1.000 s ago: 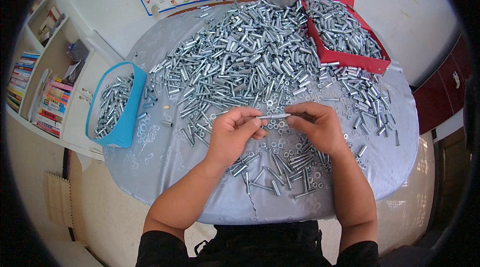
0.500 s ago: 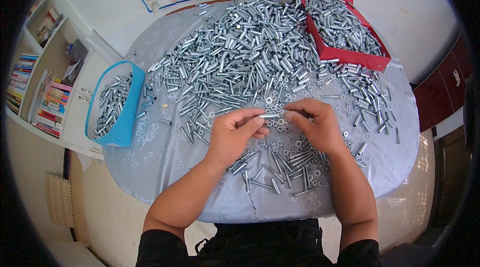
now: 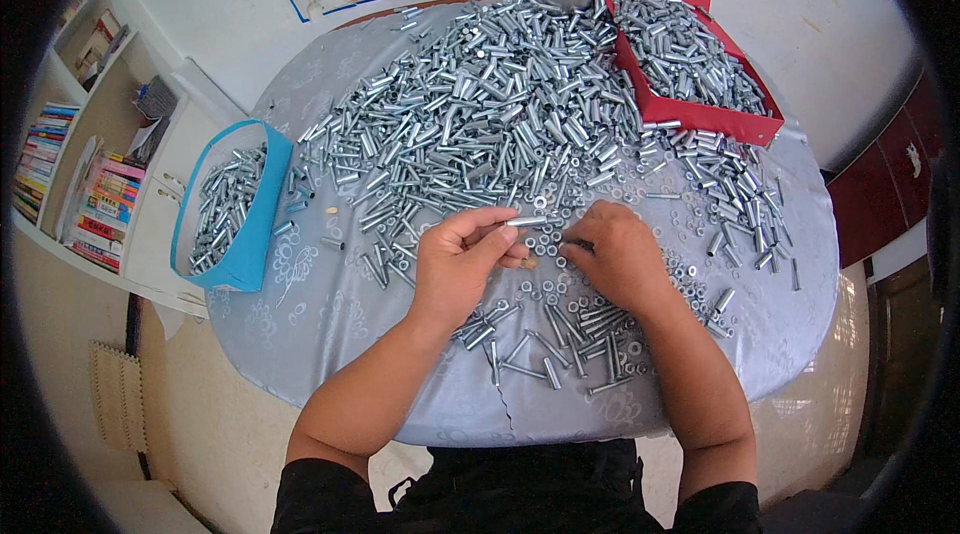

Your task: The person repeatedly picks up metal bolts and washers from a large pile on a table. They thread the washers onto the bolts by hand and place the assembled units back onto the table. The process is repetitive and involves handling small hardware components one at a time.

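Fingertips of the left hand [image 3: 462,264] pinch a small metal sleeve [image 3: 527,222] level above the worktop [image 3: 330,314]; the right hand [image 3: 620,259], curled narrow, presses among loose washers [image 3: 560,286]. Best keep the sleeve steady and lift one washer cleanly.

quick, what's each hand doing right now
left hand: closed, pinching a small metal sleeve at its fingertips
right hand: curled, fingertips down among the washers; cannot tell whether it holds anything
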Tool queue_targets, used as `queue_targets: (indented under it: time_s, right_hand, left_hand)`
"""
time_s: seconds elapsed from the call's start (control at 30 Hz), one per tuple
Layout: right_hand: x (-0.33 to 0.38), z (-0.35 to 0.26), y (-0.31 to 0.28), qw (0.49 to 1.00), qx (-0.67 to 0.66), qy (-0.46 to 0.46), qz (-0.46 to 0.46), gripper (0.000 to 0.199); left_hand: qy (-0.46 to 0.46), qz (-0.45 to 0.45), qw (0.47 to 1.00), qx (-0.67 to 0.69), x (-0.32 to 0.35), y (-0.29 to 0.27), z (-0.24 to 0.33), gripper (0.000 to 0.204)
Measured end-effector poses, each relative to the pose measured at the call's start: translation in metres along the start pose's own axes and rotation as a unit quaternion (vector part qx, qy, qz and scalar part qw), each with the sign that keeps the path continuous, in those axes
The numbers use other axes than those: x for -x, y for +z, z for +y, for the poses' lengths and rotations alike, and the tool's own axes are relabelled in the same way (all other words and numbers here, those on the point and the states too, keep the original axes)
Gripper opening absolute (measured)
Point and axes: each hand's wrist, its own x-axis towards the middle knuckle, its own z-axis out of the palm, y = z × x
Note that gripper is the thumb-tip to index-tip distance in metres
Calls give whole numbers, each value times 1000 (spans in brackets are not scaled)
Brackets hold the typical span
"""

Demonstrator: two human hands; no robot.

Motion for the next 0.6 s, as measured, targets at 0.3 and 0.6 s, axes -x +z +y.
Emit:
queue_targets:
  time_s: [0.3, 0.6]
  right_hand:
    - [3, 0, -11, 985, -145, 80, -38, 10]
    - [5, 6, -18, 925, -331, 178, -59, 11]
  left_hand:
    - [-2, -6, 1000, 4, 0, -1, 1, 23]
    - [-11, -3, 1000, 3, 2, 2, 4, 23]
